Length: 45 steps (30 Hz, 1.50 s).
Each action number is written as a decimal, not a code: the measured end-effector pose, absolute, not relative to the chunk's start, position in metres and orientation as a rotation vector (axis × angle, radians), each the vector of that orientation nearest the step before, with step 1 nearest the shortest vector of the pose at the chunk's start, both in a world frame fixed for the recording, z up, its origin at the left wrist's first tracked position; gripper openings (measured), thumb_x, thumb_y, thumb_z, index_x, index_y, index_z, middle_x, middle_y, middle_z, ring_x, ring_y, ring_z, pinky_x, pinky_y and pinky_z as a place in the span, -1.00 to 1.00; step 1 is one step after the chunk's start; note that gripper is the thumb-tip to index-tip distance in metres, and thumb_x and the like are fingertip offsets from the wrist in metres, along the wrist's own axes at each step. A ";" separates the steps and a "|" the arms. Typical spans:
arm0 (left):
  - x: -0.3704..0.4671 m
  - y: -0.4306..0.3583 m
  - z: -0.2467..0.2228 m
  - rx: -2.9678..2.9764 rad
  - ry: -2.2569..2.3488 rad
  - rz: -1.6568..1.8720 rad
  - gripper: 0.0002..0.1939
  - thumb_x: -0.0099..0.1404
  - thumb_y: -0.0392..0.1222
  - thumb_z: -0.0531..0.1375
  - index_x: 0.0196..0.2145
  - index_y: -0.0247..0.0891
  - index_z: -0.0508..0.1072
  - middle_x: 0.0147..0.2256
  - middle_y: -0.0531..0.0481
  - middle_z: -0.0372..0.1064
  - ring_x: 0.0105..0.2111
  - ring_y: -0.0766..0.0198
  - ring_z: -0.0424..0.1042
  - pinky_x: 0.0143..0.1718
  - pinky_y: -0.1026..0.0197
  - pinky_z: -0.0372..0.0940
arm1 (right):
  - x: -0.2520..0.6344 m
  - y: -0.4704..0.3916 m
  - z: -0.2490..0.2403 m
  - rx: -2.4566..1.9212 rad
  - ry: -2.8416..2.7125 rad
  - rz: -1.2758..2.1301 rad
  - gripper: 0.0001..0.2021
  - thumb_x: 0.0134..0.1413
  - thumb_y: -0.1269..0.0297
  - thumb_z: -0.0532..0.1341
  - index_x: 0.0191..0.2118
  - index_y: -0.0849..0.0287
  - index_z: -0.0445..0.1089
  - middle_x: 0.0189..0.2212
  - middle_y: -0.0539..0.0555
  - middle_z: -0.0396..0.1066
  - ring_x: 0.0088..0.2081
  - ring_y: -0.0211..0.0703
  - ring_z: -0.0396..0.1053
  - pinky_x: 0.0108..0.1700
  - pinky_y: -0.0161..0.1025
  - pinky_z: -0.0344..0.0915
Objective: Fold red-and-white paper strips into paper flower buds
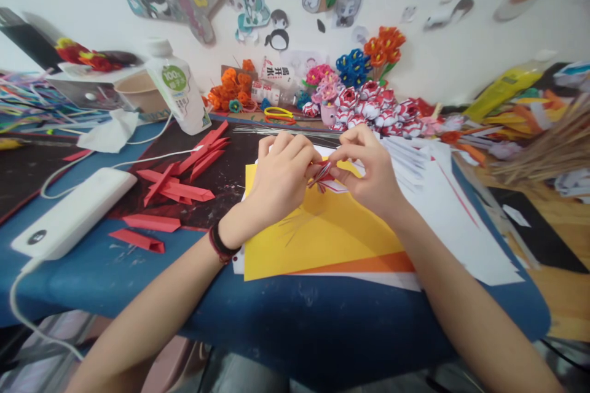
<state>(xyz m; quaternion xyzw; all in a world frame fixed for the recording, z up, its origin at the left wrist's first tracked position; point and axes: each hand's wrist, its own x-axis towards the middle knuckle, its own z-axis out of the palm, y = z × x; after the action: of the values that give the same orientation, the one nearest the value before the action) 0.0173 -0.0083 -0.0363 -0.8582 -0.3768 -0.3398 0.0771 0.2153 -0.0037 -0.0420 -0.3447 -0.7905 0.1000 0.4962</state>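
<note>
Both of my hands meet over a yellow sheet of paper and pinch a small red and white folded paper piece. My left hand grips its left side, with the fingers curled round. Thumb and fingertips of my right hand hold its right side. Part of the piece is hidden behind the fingers. An orange sheet and white sheets lie beneath the yellow one. Folded red paper strips rest on a dark mat to the left, and two more lie nearer the front edge.
A white power bank with a cable lies at the left, near a white bottle. Paper flowers and yellow-handled scissors stand or lie at the back. White papers cover the right side.
</note>
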 end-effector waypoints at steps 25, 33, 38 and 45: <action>0.020 -0.009 -0.036 -2.543 -1.321 -1.033 -0.84 0.49 -0.25 0.11 -0.30 -0.20 0.40 -0.09 -0.07 0.49 -0.08 0.08 0.28 -0.06 -0.02 0.07 | 0.217 -0.008 -0.035 -0.925 -1.991 0.349 -0.87 0.16 0.20 0.41 -0.35 0.09 0.54 -0.29 0.03 0.31 -0.24 -0.14 0.32 -0.18 -0.15 0.33; 0.020 -0.009 -0.035 -2.591 -1.356 -1.058 -0.87 0.47 -0.27 0.14 -0.29 -0.21 0.41 -0.10 -0.06 0.48 -0.08 0.08 0.29 -0.08 0.00 0.07 | 0.220 -0.007 -0.033 -0.892 -2.012 0.408 -0.88 0.18 0.20 0.40 -0.34 0.08 0.53 -0.26 0.04 0.35 -0.24 -0.15 0.33 -0.21 -0.17 0.33; 0.018 -0.009 -0.029 -2.825 -1.425 -1.064 -0.87 0.43 -0.31 0.15 -0.30 -0.21 0.45 -0.17 0.00 0.50 -0.11 0.12 0.31 -0.08 0.03 0.08 | 0.222 -0.003 -0.038 -0.832 -2.014 0.513 -0.85 0.16 0.18 0.41 -0.35 0.10 0.51 -0.22 0.05 0.34 -0.22 -0.14 0.33 -0.20 -0.15 0.30; 0.013 -0.012 -0.016 -2.956 -1.276 -1.040 -0.84 0.47 -0.19 0.16 -0.28 -0.19 0.50 -0.24 0.04 0.49 -0.18 0.19 0.33 -0.08 0.06 0.09 | 0.222 -0.002 -0.040 -0.813 -2.009 0.483 -0.83 0.14 0.16 0.41 -0.37 0.10 0.49 -0.26 0.03 0.31 -0.23 -0.12 0.33 -0.15 -0.11 0.31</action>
<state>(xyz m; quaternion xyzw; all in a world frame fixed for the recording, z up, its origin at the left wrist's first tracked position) 0.0133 -0.0117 -0.0160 -0.8673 -0.3743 -0.3052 -0.1206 0.2222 -0.0024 -0.0397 -0.3279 -0.8105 0.1949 0.4446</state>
